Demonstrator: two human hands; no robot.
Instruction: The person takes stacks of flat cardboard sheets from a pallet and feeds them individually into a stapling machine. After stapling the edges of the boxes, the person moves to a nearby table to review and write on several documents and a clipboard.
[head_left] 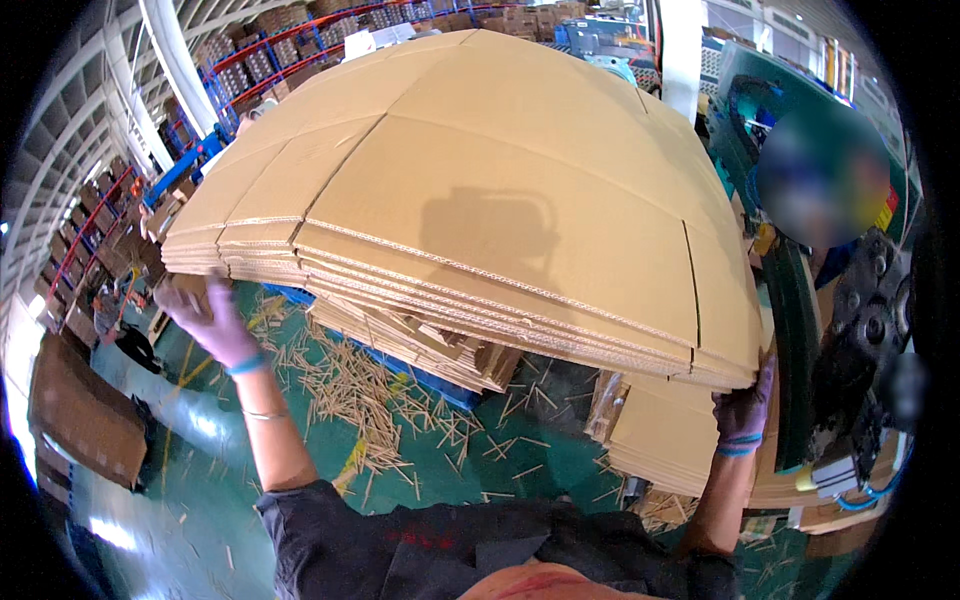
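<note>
A wide stack of flat brown cardboard sheets (pixel 520 180), slotted and creased like unfolded cartons, spreads out in front of me. Its layered near edge faces my body. My left hand (pixel 212 325), in a thin purple glove, is at the near left corner, fingers apart and slightly blurred; whether it touches the sheets is hard to tell. At the near right corner my gloved right hand (pixel 745 405) grips the edge of the stack, its fingers running up along the side. Part of that hand is hidden by the cardboard.
Below are a blue pallet (pixel 440 388) with more cardboard and many narrow cardboard scraps (pixel 355 405) on the green floor. Dark machinery (pixel 865 310) stands close on the right, near a person with a blurred head. Another cardboard pile (pixel 655 430) lies under the right corner.
</note>
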